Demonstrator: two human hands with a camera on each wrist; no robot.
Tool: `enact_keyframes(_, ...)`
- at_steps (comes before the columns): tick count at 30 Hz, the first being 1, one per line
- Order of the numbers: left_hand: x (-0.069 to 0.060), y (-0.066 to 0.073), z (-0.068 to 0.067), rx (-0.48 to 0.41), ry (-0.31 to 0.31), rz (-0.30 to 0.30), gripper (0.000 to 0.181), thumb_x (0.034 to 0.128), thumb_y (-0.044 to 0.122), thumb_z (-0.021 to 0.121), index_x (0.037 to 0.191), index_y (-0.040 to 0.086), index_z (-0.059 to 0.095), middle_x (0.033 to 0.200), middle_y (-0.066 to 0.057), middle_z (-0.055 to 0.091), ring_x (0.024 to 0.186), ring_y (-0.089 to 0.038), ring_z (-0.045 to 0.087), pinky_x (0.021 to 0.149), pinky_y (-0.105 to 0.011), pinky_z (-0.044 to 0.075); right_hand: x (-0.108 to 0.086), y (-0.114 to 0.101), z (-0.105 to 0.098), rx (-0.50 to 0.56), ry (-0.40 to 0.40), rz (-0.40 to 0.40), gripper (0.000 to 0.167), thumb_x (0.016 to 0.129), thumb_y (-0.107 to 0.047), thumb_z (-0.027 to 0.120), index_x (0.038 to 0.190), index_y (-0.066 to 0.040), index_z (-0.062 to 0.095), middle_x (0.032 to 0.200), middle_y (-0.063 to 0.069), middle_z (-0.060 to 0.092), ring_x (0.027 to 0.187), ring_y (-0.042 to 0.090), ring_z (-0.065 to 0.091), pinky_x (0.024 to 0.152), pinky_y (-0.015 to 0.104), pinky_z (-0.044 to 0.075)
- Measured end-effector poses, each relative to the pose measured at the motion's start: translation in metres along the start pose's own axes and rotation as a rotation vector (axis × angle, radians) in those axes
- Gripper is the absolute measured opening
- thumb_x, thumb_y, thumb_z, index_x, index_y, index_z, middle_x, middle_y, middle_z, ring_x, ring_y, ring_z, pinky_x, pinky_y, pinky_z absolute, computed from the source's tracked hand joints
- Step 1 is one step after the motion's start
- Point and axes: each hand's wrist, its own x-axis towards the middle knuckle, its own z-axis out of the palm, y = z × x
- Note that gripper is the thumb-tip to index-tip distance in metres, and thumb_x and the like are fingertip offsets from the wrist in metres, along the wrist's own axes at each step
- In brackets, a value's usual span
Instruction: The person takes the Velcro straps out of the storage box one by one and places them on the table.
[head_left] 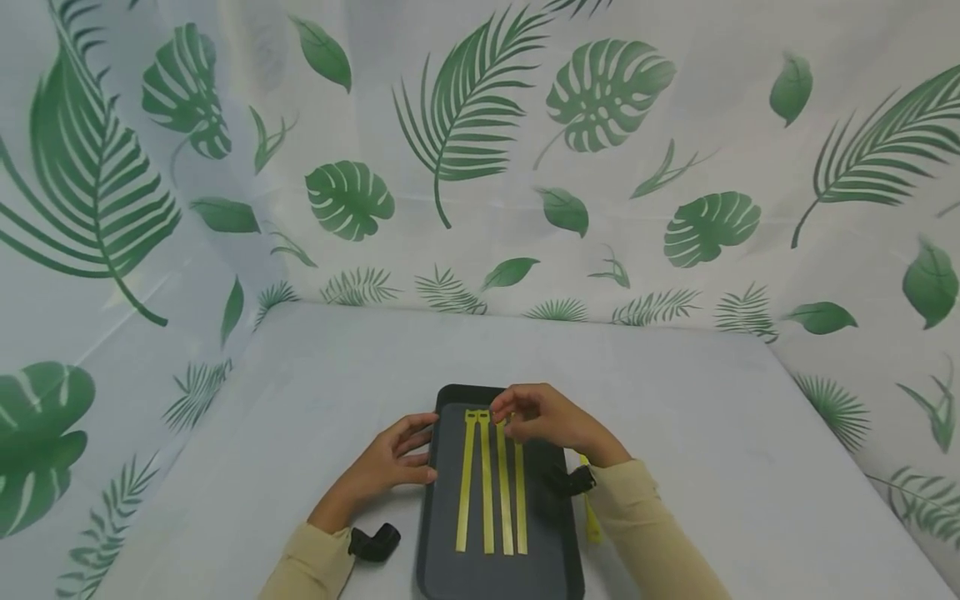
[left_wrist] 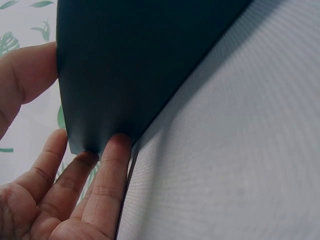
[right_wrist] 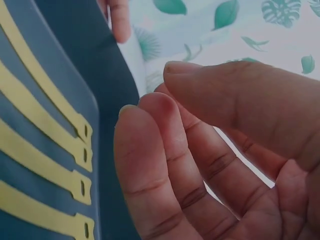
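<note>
While straight-fingered left hand (head_left: 386,458) touches dark-grey rectangular tray (head_left: 551,542) bottom centre, prob just steadying it, loose, empty right hand (head_left: 553,418) hovers over flat yellow slotted straps (head_left: 487,492), lined up neatly.

Mostly matt: plastic and cloth.
Smooth, low-sheen plastic for the tray (head_left: 551,533); flat, matt straps (head_left: 487,500) inside the tray, possibly woven fabric; finely ribbed, dull table covering (left_wrist: 240,150) beneath the tray; smooth, faintly glossy backdrop sheeting (head_left: 480,229) behind the tray; soft matt cloth sleeves (head_left: 647,525) beside the tray.
</note>
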Motion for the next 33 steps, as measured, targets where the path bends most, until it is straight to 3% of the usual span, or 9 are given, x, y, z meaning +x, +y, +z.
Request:
enact_keyframes(3,0.000,0.000,0.000,-0.006,0.000,0.000,0.088,0.0928,0.010,0.087,0.163,-0.007,0.036,0.170,-0.031,0.032,0.155,-0.051,0.035,0.117,-0.037,0.050,0.005,0.001,0.003,-0.025,-0.022,-0.035,0.032,0.098,0.006,0.068,0.127,0.017,0.064,0.120,0.038,0.066,0.092,0.027,0.072,0.080,0.032,0.062)
enact_keyframes(9,0.001,0.000,0.000,-0.013,-0.009,0.008,0.088,0.0927,0.010,0.087,0.162,-0.007,0.036,0.170,-0.031,0.032,0.155,-0.051,0.036,0.117,-0.037,0.050,0.014,0.008,0.007,-0.041,-0.070,-0.066,0.029,0.099,0.009,0.067,0.127,0.017,0.064,0.120,0.038,0.068,0.097,0.042,0.074,0.082,0.039,0.065)
enact_keyframes(17,0.001,0.000,0.000,-0.030,-0.009,0.003,0.089,0.0920,0.010,0.088,0.162,-0.008,0.036,0.169,-0.031,0.032,0.155,-0.051,0.036,0.115,-0.035,0.052,0.026,0.015,0.015,-0.066,-0.142,-0.111,0.031,0.094,0.015,0.064,0.124,0.018,0.066,0.120,0.034,0.071,0.096,0.050,0.072,0.083,0.033,0.064)
enact_keyframes(27,0.001,0.001,0.001,-0.050,-0.004,-0.002,0.089,0.0909,0.007,0.088,0.162,-0.008,0.036,0.169,-0.032,0.032,0.154,-0.052,0.036,0.113,-0.034,0.053,0.037,0.017,0.023,-0.107,-0.201,-0.091,0.026,0.092,0.013,0.066,0.118,0.015,0.070,0.115,0.029,0.074,0.089,0.016,0.073,0.078,0.028,0.063)
enact_keyframes(33,0.003,-0.001,0.000,-0.051,-0.013,0.011,0.088,0.0914,0.003,0.086,0.162,-0.010,0.035,0.169,-0.034,0.031,0.154,-0.053,0.036,0.115,-0.037,0.052,0.045,0.022,0.028,-0.158,-0.226,-0.079,0.024,0.092,0.015,0.068,0.115,0.012,0.073,0.110,0.023,0.075,0.090,0.014,0.071,0.079,0.026,0.061)
